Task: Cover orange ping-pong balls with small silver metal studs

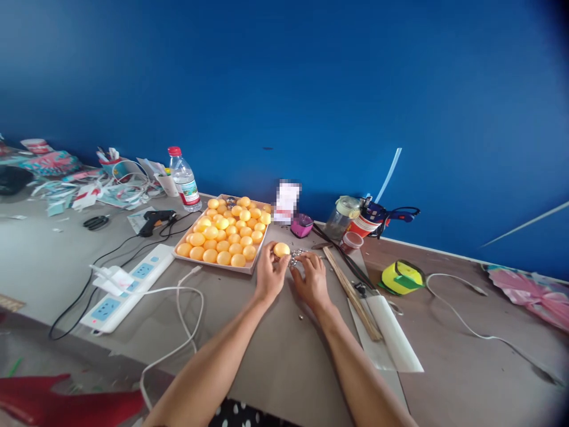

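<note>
My left hand (269,274) is closed round an orange ball (281,249), holding it just above the brown table (275,350). My right hand (312,279) rests beside it with fingers curled over a small cluster of shiny silver beads (297,255); whether it pinches one I cannot make out. A shallow cardboard tray (219,266) full of several more orange balls lies just left of my hands.
A white power strip (128,287) with cables lies at the left. A black glue gun (153,220), scissors (95,222) and a water bottle (184,181) stand behind. Wooden sticks (351,292), a white sheet (391,341), a yellow tape dispenser (402,277), cups and a jar (341,216) sit right.
</note>
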Demonstrator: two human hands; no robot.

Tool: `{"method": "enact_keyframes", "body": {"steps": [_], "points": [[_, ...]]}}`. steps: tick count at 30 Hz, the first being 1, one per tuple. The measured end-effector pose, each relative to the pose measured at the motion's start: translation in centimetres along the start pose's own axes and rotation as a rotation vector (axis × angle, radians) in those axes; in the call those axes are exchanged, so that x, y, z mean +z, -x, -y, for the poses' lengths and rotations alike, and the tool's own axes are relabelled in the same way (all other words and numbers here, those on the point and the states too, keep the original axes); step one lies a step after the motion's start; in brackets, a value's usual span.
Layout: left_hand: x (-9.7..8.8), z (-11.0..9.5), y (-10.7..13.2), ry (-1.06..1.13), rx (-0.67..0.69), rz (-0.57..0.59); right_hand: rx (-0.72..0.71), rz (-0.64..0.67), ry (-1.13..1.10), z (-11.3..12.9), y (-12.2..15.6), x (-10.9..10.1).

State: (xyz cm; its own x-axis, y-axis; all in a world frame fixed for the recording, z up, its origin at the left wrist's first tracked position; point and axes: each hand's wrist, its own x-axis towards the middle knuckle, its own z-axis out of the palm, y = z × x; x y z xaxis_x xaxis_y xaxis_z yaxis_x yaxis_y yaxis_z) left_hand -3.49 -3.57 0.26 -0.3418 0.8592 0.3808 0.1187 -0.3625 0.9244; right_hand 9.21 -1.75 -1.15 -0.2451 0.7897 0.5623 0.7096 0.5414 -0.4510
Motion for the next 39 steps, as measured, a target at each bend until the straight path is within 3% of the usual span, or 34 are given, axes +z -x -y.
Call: {"method": "enact_keyframes", "body": {"steps": [4, 9, 12, 16, 21, 24, 27, 31, 35, 39], "points": [[0.0, -0.9, 0.7, -0.091, 0.104, 0.061, -0.034, 0.058, 0.140, 0.6, 0.6, -0.5], [0.2, -1.4, 1.2, -0.104, 0.124, 0.077, -0.143, 0.316, 0.338, 1.9, 4.7, -2.8], [0.4, -1.3, 1.5, -0.113, 0.150, 0.110, -0.168, 0.413, 0.388, 1.8, 5.9, -2.8], [0.3, -1.0, 1.6, -0.141, 0.185, 0.119, -0.116, 0.367, 0.440, 0.6, 3.4, -1.2], [-0.1, -0.7, 0.8, -0.186, 0.163, 0.066, 0.005, 0.201, 0.442, -0.7, -1.1, -0.3], [-0.1, -0.1, 0.4, -0.134, 0.094, 0.044, 0.108, 0.056, 0.394, -1.4, -1.7, -0.4], [0.0, 0.7, 0.2, -0.052, -0.008, 0.062, 0.145, -0.004, 0.358, -2.0, -1.0, -0.5], [0.3, 1.2, 0.0, 0.144, -0.141, 0.072, 0.164, 0.099, 0.378, -2.1, 0.2, -0.2], [0.3, 0.5, -0.4, 0.538, -0.396, 0.033, 0.155, 0.213, 0.365, -1.8, 0.3, -0.2], [0.1, -0.4, -0.9, 0.912, -0.586, 0.040, 0.145, 0.223, 0.269, -2.0, 0.2, -0.7]]}}
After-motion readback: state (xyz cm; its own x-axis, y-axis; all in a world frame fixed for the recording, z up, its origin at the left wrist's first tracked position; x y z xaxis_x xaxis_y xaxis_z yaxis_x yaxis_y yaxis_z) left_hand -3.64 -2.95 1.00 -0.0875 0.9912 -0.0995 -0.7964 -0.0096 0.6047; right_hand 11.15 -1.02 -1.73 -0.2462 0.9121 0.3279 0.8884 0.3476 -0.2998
